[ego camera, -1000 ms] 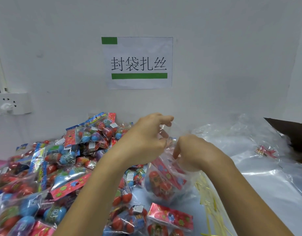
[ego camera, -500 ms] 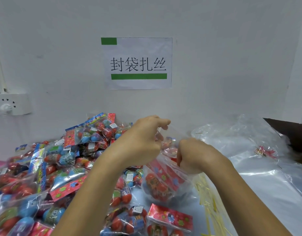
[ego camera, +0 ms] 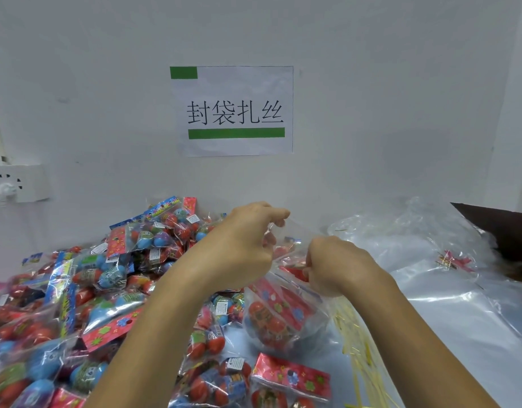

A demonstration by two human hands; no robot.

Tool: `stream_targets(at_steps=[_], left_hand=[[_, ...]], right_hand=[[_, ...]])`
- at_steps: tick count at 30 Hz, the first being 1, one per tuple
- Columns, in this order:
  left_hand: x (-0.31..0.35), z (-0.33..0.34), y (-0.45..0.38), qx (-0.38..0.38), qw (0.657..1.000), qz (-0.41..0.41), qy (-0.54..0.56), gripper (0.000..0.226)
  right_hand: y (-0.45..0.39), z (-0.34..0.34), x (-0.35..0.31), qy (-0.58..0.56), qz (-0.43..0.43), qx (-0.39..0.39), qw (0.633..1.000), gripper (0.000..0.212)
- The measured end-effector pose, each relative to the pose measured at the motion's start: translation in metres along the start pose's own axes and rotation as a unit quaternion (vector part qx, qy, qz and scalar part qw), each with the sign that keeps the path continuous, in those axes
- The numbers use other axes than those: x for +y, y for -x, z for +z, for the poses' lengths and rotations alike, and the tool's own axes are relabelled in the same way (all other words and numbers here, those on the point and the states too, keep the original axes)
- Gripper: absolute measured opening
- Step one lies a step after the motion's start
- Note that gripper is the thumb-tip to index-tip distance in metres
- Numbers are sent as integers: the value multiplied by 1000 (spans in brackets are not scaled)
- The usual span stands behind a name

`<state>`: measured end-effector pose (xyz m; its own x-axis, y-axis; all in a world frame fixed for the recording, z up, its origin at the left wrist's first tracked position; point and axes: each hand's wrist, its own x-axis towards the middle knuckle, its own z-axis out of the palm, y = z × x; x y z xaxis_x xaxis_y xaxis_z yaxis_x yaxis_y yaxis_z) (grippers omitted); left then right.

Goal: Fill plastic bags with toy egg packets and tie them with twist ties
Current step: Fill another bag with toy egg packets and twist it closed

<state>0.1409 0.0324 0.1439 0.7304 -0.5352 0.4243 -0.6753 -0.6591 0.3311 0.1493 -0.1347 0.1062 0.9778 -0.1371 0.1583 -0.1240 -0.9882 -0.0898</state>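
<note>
A paper sign [ego camera: 231,111] hangs on the white wall, a socket [ego camera: 17,184] at far left

Packet pile [ego camera: 86,290] at left against the wall [ego camera: 371,98], filled bag [ego camera: 279,313] in the middle under both hands, ties [ego camera: 357,348] just right of it, empty bags [ego camera: 430,260] at right, sign [ego camera: 233,111] on the wall above, socket [ego camera: 17,184] far left.

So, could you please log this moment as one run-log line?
stage: closing bag | left hand: pinches bag top | right hand: grips bag neck | filled bag: untied | twist ties: on table
</note>
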Motion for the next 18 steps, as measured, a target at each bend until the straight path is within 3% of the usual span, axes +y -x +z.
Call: stream_targets(at_steps=[2, 9, 13, 16, 18], left_hand=[[1, 1, 0, -4, 1000, 0, -2, 59], [-6, 4, -3, 13, 1000, -7, -11, 54], [-16, 7, -7, 38, 999, -32, -15, 55], [-24, 10, -9, 62, 996, -54, -21, 53], [-29, 9, -10, 85, 994, -69, -8, 54]], right_hand=[[0, 3, -2, 2, 12, 0, 1000, 32], [-1, 4, -5, -19, -10, 90, 996, 12], [-3, -2, 0, -46, -36, 85, 995, 10], [-2, -15, 8, -146, -101, 62, 982, 14], [2, -26, 14, -247, -152, 63, 955, 11]])
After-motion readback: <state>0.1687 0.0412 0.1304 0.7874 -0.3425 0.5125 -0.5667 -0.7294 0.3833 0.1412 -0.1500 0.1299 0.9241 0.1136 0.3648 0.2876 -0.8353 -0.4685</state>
